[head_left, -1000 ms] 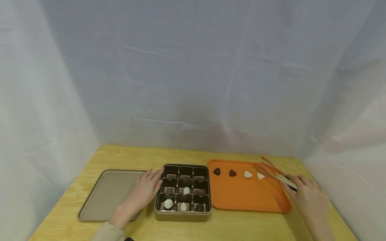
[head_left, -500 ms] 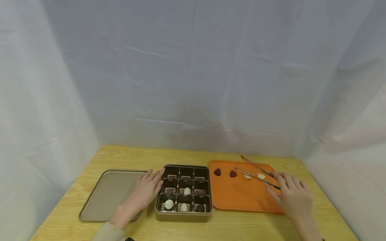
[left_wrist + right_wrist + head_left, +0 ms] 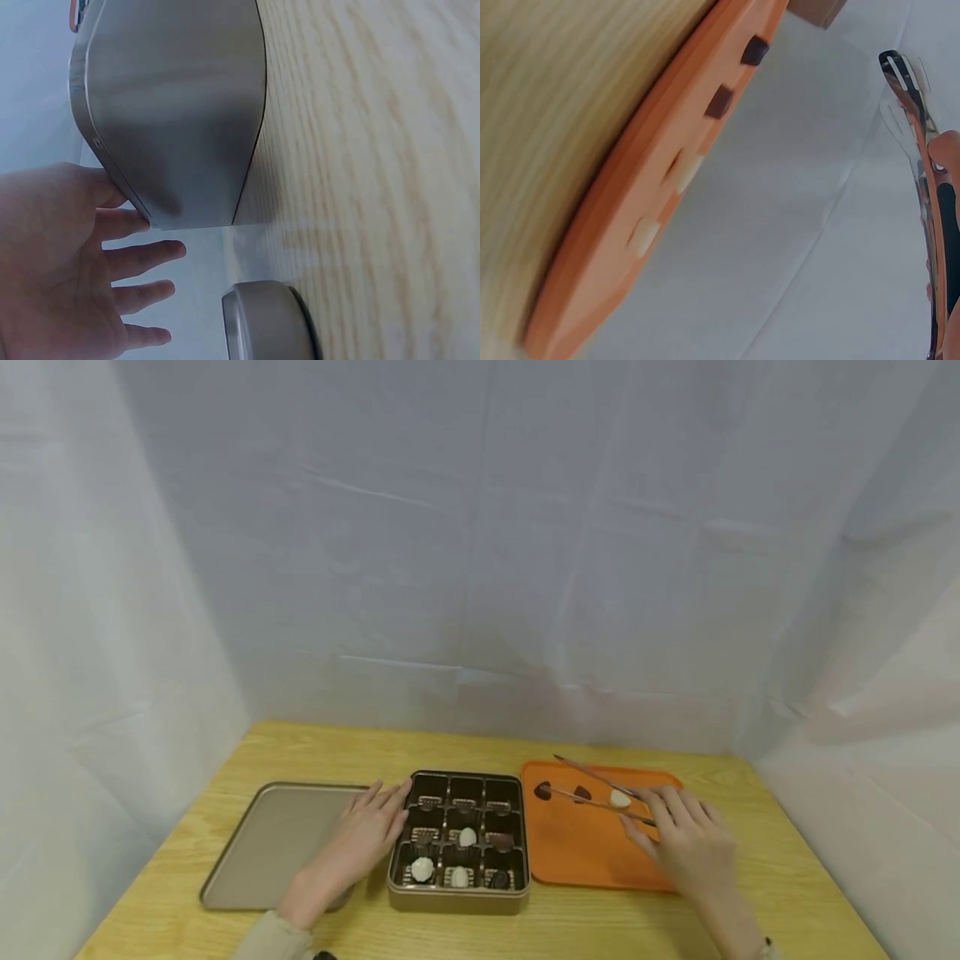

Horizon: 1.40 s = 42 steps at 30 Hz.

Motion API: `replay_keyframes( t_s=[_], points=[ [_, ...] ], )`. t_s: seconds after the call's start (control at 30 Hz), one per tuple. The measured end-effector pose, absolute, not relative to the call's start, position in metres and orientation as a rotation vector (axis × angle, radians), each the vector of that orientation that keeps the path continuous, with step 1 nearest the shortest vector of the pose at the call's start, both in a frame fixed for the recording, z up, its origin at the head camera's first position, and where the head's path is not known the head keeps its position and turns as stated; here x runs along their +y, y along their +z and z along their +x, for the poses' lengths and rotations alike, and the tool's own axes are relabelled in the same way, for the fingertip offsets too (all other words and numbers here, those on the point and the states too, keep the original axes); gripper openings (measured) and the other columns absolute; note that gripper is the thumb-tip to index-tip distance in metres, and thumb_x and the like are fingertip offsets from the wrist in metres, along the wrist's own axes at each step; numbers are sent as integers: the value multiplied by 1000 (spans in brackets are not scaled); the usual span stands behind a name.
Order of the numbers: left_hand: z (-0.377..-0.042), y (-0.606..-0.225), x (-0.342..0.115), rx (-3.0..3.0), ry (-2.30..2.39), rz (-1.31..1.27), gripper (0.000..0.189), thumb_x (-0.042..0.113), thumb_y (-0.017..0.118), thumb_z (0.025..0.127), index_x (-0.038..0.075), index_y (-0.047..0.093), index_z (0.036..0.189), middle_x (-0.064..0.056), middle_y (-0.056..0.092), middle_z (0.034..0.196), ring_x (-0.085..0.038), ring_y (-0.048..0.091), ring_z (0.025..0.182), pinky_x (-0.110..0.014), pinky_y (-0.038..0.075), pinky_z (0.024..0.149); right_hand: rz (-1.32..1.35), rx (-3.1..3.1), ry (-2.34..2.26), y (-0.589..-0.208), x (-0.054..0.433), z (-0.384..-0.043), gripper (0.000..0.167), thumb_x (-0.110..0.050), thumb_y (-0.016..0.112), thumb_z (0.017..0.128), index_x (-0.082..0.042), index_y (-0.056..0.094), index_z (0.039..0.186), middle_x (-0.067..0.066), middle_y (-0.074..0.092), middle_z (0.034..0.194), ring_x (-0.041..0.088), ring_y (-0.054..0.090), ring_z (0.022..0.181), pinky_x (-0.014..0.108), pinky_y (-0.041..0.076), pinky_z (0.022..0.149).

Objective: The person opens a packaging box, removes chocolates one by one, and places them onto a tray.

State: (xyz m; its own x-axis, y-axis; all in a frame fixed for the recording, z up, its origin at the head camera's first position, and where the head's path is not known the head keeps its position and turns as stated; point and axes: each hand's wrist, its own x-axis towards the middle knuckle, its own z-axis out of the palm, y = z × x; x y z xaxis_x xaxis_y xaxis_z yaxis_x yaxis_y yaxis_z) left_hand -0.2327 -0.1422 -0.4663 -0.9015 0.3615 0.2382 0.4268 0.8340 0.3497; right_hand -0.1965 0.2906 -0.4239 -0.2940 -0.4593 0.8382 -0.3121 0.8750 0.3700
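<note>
My left hand (image 3: pixel 358 835) rests straight fingers on the left rim of a divided tin (image 3: pixel 457 902); the left wrist view shows thumb and index finger at the rim, the others spread. Several tin compartments hold chocolates, including a white ribbed one (image 3: pixel 422 869) at front left and a brown one (image 3: pixel 500 842) at middle right. My right hand (image 3: pixel 697 852) grips metal tongs (image 3: pixel 596 775), their arms spread above the orange tray (image 3: pixel 577 852). On that tray lie two dark chocolates (image 3: pixel 582 794) and two white ones (image 3: pixel 643 236), one hidden behind my hand in the head view.
A flat metal lid (image 3: pixel 273 843) lies left of the tin, partly under my left forearm. Everything stands on a wooden table (image 3: pixel 570 922). Pale sheeting (image 3: pixel 480 568) hangs behind and at both sides.
My right hand has swung the tongs leftward across the orange tray, from the white chocolates toward the dark ones. My left hand stays at the tin's rim.
</note>
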Motion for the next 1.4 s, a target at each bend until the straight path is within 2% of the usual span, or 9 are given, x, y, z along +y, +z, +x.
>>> replay_keyframes(
  t_s=[0.27, 0.53, 0.6, 0.67, 0.77, 0.93, 1.13, 1.23, 1.4],
  points=[
    [-231, -465, -142, -2835, -606, -622, 49, 22, 51, 107, 4, 46, 152, -24, 55, 144, -50, 39, 141, -72, 25, 113, 663, -1938, -115, -419, 264, -202, 58, -56, 47, 103, -6, 75, 96, 6, 70, 84, 25, 65, 68, 40, 52, 49],
    [-232, -465, -142, -2834, -588, -619, 49, 21, 52, 107, 4, 45, 152, -24, 55, 144, -50, 39, 141, -72, 26, 114, 824, -2151, -136, -397, 238, -202, 65, -59, 31, 106, -11, 74, 93, 2, 67, 89, 20, 64, 76, 34, 56, 58],
    [-232, -464, -142, -2831, -590, -621, 49, 21, 52, 107, 4, 45, 152, -24, 55, 144, -50, 40, 140, -72, 26, 113, 881, -2169, -154, -391, 229, -203, 47, -54, 52, 102, -13, 74, 93, 0, 67, 89, 19, 63, 77, 33, 56, 59],
    [-232, -465, -142, -2836, -584, -624, 49, 21, 52, 107, 4, 45, 152, -24, 55, 144, -50, 40, 140, -73, 26, 113, 929, -2167, -187, -387, 220, -205, 34, -49, 72, 92, -15, 74, 92, 0, 66, 87, 18, 62, 77, 31, 55, 58],
    [-233, -466, -142, -2829, -579, -632, 48, 23, 51, 107, 4, 46, 152, -23, 56, 143, -50, 40, 139, -73, 27, 112, 967, -2149, -261, -383, 206, -208, 37, -43, 92, 70, -17, 75, 90, -1, 65, 86, 17, 62, 77, 30, 51, 56],
    [-234, -470, -142, -2797, -586, -640, 48, 23, 51, 107, 4, 47, 151, -24, 58, 141, -51, 43, 137, -74, 30, 109, 1032, -2120, -370, -376, 183, -212, 32, -43, 89, 75, -18, 75, 89, -2, 64, 88, 17, 60, 79, 30, 47, 59],
    [-233, -466, -140, -2840, -599, -621, 50, 21, 53, 106, 4, 45, 152, -23, 55, 144, -49, 40, 140, -72, 27, 113, 1121, -2160, -589, -360, 155, -219, 27, -50, 81, 82, -23, 77, 86, -4, 68, 93, 14, 61, 84, 27, 47, 61],
    [-232, -465, -139, -2855, -589, -615, 50, 21, 52, 107, 4, 44, 153, -23, 55, 145, -49, 39, 141, -72, 26, 114, 1157, -2183, -661, -353, 142, -224, 25, -47, 80, 84, -25, 74, 75, -6, 67, 85, 12, 58, 74, 24, 39, 55],
    [-232, -465, -138, -2853, -591, -620, 49, 21, 51, 107, 4, 45, 152, -23, 55, 144, -49, 39, 141, -72, 27, 113, 1143, -2264, -749, -349, 122, -228, 35, -42, 79, 86, -27, 62, 59, -7, 60, 73, 12, 47, 62, 24, 24, 51]
  ],
)
